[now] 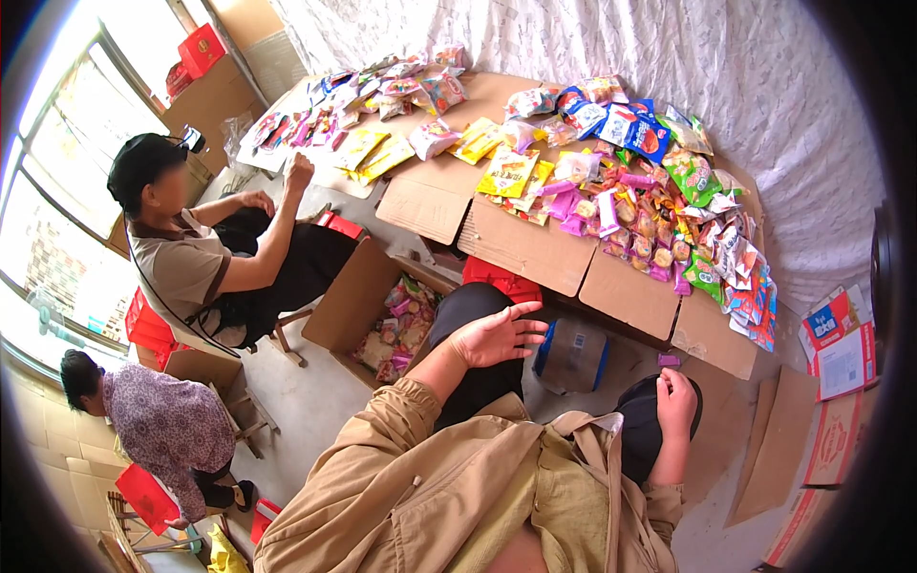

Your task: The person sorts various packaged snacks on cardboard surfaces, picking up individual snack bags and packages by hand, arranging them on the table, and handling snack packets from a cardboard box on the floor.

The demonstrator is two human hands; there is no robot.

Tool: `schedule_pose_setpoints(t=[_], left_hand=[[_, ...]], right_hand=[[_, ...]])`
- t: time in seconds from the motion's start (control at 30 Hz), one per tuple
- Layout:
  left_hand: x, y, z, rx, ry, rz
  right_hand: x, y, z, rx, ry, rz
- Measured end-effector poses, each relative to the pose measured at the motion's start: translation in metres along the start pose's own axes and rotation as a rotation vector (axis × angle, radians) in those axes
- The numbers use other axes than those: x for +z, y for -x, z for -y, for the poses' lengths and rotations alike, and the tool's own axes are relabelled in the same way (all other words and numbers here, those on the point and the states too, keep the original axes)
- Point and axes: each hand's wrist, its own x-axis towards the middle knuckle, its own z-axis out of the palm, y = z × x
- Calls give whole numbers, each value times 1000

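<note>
My left hand (499, 334) is stretched out flat with spread fingers, above my left knee, and holds nothing. It is near the front of a cardboard-covered table (535, 250). My right hand (676, 405) is over my right knee with its fingers curled in. A small purple packet (669, 360) shows just beyond those fingertips; I cannot tell whether they touch it. On the table lie small purple-wrapped snacks (642, 246), yellow snack bags (508, 172), blue bags (638, 132) and green bags (692, 178), heaped mostly toward the right.
An open cardboard box (336, 323) of mixed snack packs stands left of my knees. Beneath the table are a blue-ended roll (573, 355) and a red bag (501, 277). One person (181, 239) sits at the table's left; another (167, 430) bends over, holding a red bag (148, 498).
</note>
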Motion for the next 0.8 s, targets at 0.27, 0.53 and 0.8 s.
schedule_pose_setpoints(t=[0.27,0.53,0.8], left_hand=[[0,0,1,8,13,23],[0,0,0,-3,-3,7],[2,0,-1,1,-4,5]], right_hand=[[0,0,-1,-14,-4,-1],[-1,0,1,-9,-5,1],[0,0,-3,-21,6,0]])
